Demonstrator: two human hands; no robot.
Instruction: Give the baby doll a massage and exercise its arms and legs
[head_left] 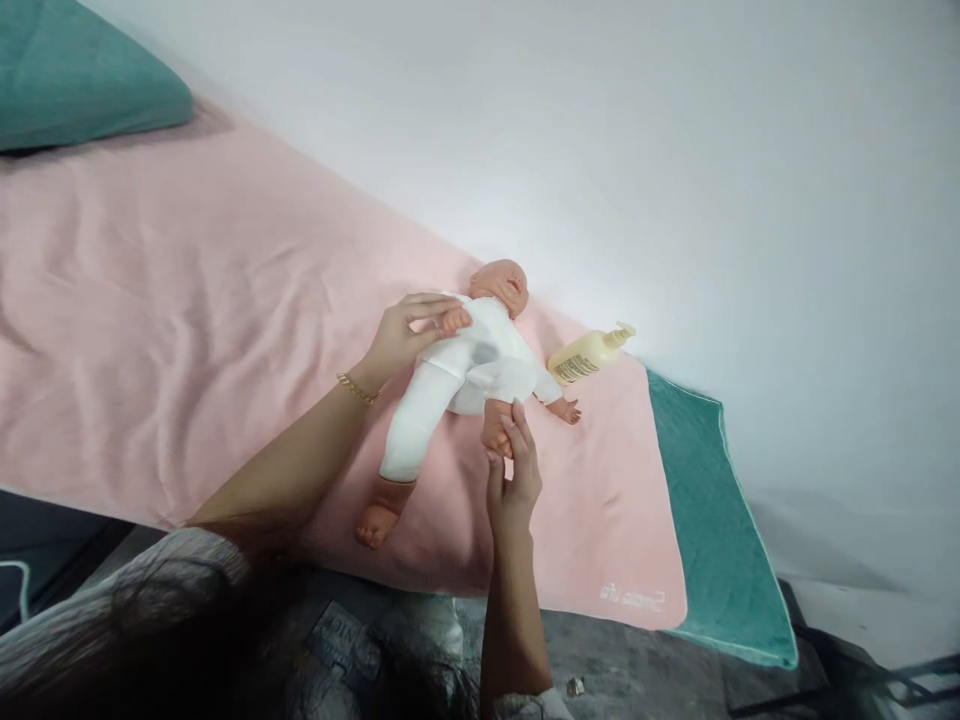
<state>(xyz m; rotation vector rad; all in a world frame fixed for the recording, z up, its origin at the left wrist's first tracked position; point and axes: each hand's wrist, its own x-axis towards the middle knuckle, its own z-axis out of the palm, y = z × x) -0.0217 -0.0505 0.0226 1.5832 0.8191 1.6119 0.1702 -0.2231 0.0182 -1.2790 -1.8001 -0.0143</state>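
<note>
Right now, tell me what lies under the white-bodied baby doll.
A wrinkled pink cloth shows around the doll and runs under it. Green fabric shows past the cloth's edge; whether it continues beneath the doll is covered.

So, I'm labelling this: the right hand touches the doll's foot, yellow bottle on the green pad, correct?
The yellow bottle isn't on the green pad; the head view shows it on the pink blanket. The right hand does touch the doll's foot.

Seemingly a bedroom: a pink blanket (187, 270) covers green bedding (712, 510) against the far white wall (660, 160).
</note>
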